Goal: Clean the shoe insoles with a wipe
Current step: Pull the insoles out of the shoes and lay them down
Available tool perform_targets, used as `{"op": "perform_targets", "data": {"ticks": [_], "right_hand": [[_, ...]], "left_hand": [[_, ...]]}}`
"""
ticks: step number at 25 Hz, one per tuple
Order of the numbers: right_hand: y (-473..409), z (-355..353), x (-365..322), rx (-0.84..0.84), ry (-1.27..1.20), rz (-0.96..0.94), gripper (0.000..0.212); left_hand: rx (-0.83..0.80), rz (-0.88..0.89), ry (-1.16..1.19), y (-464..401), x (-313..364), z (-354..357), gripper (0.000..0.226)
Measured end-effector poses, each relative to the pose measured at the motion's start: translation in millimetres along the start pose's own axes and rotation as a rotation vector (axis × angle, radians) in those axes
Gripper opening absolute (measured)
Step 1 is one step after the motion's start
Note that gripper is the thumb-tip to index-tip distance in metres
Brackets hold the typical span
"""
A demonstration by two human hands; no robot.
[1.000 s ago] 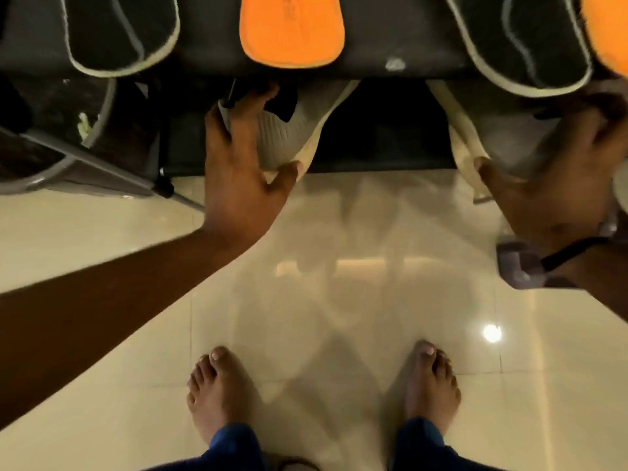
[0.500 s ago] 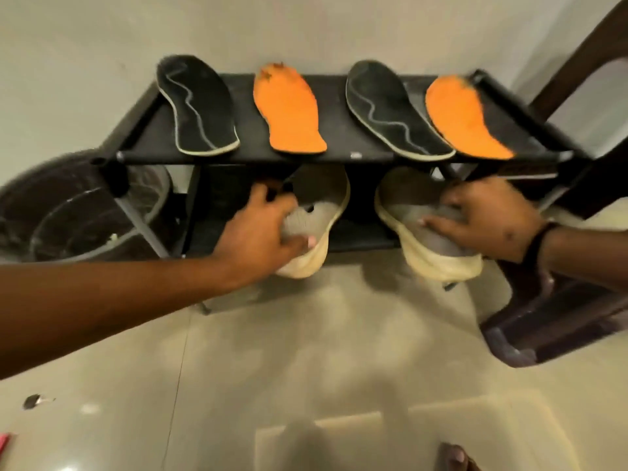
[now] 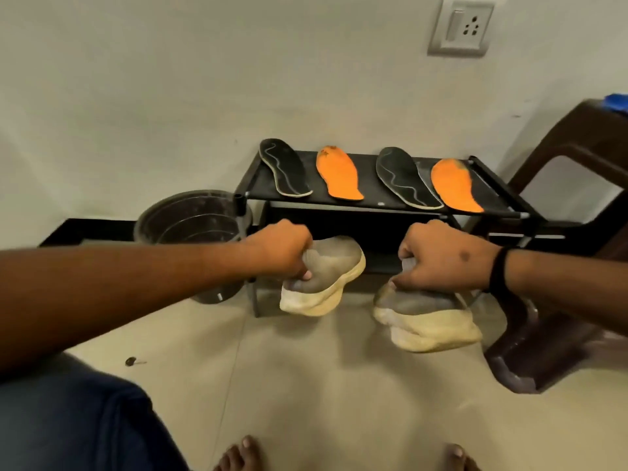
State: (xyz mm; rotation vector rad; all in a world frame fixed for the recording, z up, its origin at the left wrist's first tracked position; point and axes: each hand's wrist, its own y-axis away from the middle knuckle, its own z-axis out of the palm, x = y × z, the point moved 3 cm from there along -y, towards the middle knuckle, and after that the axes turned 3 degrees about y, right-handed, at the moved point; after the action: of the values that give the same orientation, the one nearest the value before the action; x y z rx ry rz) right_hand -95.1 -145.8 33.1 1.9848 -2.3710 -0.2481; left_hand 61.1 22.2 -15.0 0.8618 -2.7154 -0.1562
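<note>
Several insoles lie on top of a low black rack [image 3: 372,198]: a black insole [image 3: 283,171], an orange insole [image 3: 339,174], a second black insole [image 3: 406,178] and a second orange insole [image 3: 455,190]. My left hand [image 3: 282,248] grips a grey shoe with a cream sole [image 3: 326,277] by its collar, held in the air in front of the rack's lower shelf. My right hand [image 3: 441,256] grips the matching grey shoe [image 3: 424,314] the same way, a little lower and closer to me. No wipe is in view.
A dark round bucket [image 3: 190,226] stands left of the rack. A brown plastic chair [image 3: 557,266] stands at the right, with something blue [image 3: 616,102] on it. A wall socket [image 3: 464,27] is above. My bare feet [image 3: 241,453] are on the tiled floor, with a small dark object [image 3: 131,361] at left.
Both hands have pulled the two grey shoes out from the rack's lower shelf and towards me. The camera has tilted up and back, so the wall and socket now show.
</note>
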Motion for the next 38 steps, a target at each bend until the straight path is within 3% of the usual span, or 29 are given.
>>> {"op": "perform_targets", "data": {"ticks": [7, 11, 12, 16, 19, 22, 26, 29, 32, 36, 38], "right_hand": [[-8.2, 18.9, -108.7, -0.208, -0.254, -0.203, 0.048], [-10.4, 63.0, -187.7, -0.533, -0.343, -0.396, 0.034], [-10.4, 74.8, -206.2, -0.526, -0.319, -0.425, 0.034], [-17.6, 125.3, -263.2, -0.195, -0.211, -0.46, 0.034], [-29.8, 176.7, -291.5, -0.093, -0.153, -0.482, 0.028], [-38.4, 226.7, -305.8, -0.049, -0.222, -0.392, 0.025], [-37.4, 261.4, -304.8, -0.144, -0.457, -0.3, 0.026], [-32.8, 254.3, -288.2, 0.007, -0.533, -0.177, 0.017], [-33.2, 248.8, -252.4, 0.152, -0.456, 0.031, 0.027], [-30.4, 270.0, -189.0, -0.052, -0.456, 0.33, 0.024], [-29.5, 282.8, -152.5, -0.109, -0.595, 0.467, 0.027]], "left_hand": [[-0.087, -0.156, 0.283, 84.7, -37.1, -41.6, 0.02], [-0.111, -0.21, 0.239, 108.4, -70.8, -46.6, 0.019], [-0.126, -0.218, 0.175, 110.5, -80.3, -44.8, 0.021], [-0.175, -0.287, 0.016, 114.1, -114.0, -21.8, 0.024], [-0.226, -0.327, 0.0, 118.1, -136.0, 2.5, 0.025], [-0.277, -0.362, 0.033, 116.8, -159.0, 25.9, 0.032], [-0.181, -0.339, 0.02, 113.4, -166.7, 41.6, 0.027], [-0.159, -0.327, 0.099, 109.8, -151.5, 44.3, 0.016], [-0.098, -0.29, 0.123, 108.4, -123.2, 40.4, 0.024], [-0.108, -0.237, 0.134, 110.3, -84.4, 45.8, 0.022], [-0.13, -0.213, 0.072, 113.0, -72.2, 63.6, 0.029]]}}
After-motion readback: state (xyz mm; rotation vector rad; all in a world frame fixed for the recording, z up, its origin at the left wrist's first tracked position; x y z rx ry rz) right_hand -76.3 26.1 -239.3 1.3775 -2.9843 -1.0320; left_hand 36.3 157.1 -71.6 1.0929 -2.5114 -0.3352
